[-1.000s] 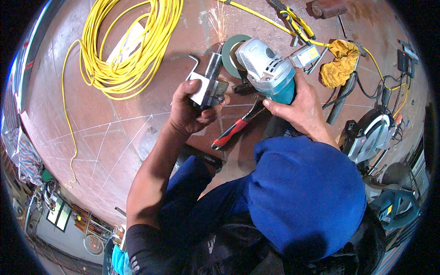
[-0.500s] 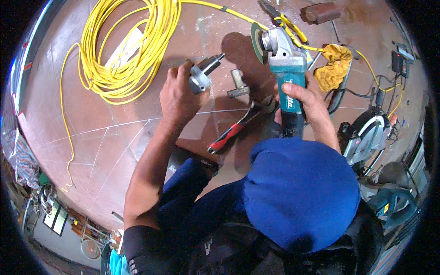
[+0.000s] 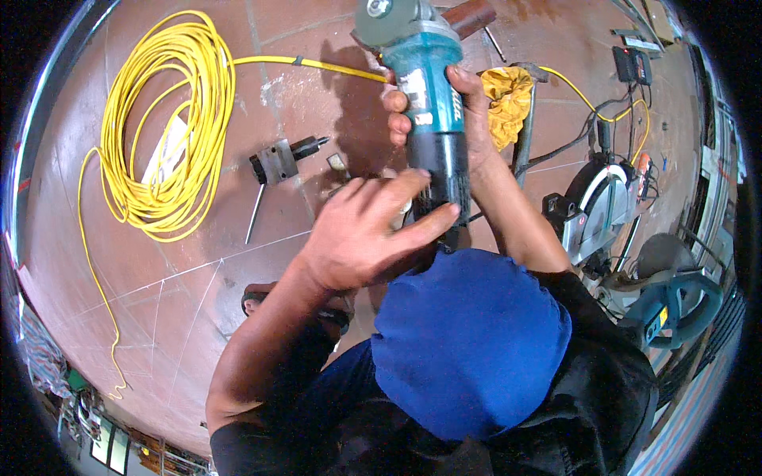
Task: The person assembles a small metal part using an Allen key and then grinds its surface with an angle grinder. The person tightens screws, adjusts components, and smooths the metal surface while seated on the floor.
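My right hand (image 3: 468, 107) is wrapped round the teal body of an angle grinder (image 3: 432, 87), which is raised with its head and disc toward the far side. At its black rear end is my left hand (image 3: 361, 230), with thumb and index finger spread apart over the casing; whether they press on it I cannot tell. A metal block with a dark pointed shaft (image 3: 279, 163) lies on the floor left of the grinder, a thin rod (image 3: 255, 214) beside it. Below the grinder, a small metal piece (image 3: 337, 162) is partly hidden by my left hand.
A coiled yellow cable (image 3: 119, 119) lies at the far left. Right of the grinder are a yellow cloth or glove (image 3: 508, 99) and a cut-off saw (image 3: 595, 206). Behind the grinder head lies a rusty brown metal piece (image 3: 475, 14). Another teal power tool (image 3: 675, 309) stands at the right.
The metal block has left my left hand and lies on the floor. That hand has moved right to the grinder's rear. My right hand has raised the grinder, and the whole view has shifted.
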`<state>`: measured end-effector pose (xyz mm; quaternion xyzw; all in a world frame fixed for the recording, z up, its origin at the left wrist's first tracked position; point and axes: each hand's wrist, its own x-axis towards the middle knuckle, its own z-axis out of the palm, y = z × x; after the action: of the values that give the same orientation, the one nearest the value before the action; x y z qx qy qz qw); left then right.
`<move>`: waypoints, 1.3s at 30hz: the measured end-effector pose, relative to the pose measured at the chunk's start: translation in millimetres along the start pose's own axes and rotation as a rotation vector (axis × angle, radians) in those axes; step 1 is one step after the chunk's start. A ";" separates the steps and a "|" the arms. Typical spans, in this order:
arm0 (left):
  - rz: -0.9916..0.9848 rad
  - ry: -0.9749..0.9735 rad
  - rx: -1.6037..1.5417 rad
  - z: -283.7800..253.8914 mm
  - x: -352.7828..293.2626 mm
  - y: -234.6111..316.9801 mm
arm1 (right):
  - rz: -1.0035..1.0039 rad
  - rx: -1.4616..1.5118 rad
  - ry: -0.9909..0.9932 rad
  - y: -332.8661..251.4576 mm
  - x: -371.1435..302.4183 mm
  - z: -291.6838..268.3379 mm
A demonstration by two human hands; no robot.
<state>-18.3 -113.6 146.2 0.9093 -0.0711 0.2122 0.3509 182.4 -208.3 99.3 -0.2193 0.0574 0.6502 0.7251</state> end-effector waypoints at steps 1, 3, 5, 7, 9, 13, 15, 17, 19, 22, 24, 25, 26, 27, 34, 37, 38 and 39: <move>0.000 -0.037 0.057 3.6 10.2 6.6 | 0.012 0.079 -0.065 -0.8 5.5 -1.0; -0.041 0.054 0.109 8.8 27.8 13.7 | 0.029 0.173 -0.136 -4.0 11.5 -3.7; -0.023 0.083 0.183 11.7 43.0 16.2 | 0.026 0.242 -0.171 -8.8 14.1 -7.0; 0.054 0.073 0.294 8.7 54.7 16.4 | -0.025 0.234 -0.148 -14.8 10.1 -9.6; 0.134 0.037 0.310 9.7 67.6 16.6 | -0.039 0.323 -0.192 -21.7 4.4 -11.4; 0.122 -0.034 0.249 19.5 86.7 20.6 | -0.101 0.432 -0.235 -37.3 -9.6 -17.5; -0.069 -0.096 0.025 29.4 94.2 21.3 | -0.171 0.383 -0.220 -49.3 -14.9 -23.7; -0.385 -0.058 -0.286 41.0 99.7 25.7 | -0.217 0.312 -0.156 -62.5 -20.5 -30.5; -0.361 -0.045 -0.222 57.9 110.5 25.2 | -0.247 0.206 -0.102 -76.4 -27.9 -36.8; -0.261 0.038 -0.227 82.2 126.5 22.3 | -0.286 -0.104 0.242 -104.3 -44.4 -46.4; -0.279 0.038 -0.338 92.5 130.4 14.9 | -0.299 -0.335 0.484 -127.7 -51.8 -56.4; -0.314 0.007 -0.422 91.8 127.3 8.6 | -0.291 -0.444 0.572 -141.2 -55.8 -63.1; -0.333 -0.102 -0.434 87.3 121.0 -1.5 | -0.246 -0.481 0.607 -161.2 -52.7 -72.1; -0.369 -0.245 -0.367 78.1 110.7 -14.9 | -0.298 -0.437 0.491 -176.7 -51.9 -83.6; -0.467 -0.526 0.502 -45.0 -8.5 -118.2 | -0.024 0.190 -0.022 -306.6 -32.6 -191.6; -0.605 -0.660 0.446 -55.8 -31.2 -124.5 | -0.027 0.141 0.017 -342.1 -33.6 -223.1; -0.636 -0.722 0.449 -53.1 -33.2 -125.6 | -0.059 0.081 0.080 -351.6 -38.3 -227.3; -0.662 -0.778 0.452 -50.0 -34.1 -127.3 | -0.083 0.032 0.087 -357.1 -42.2 -230.0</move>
<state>-30.4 13.8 87.1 0.9470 0.1412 -0.2504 0.1431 568.3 -358.2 -4.6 -0.2379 0.0899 0.6085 0.7517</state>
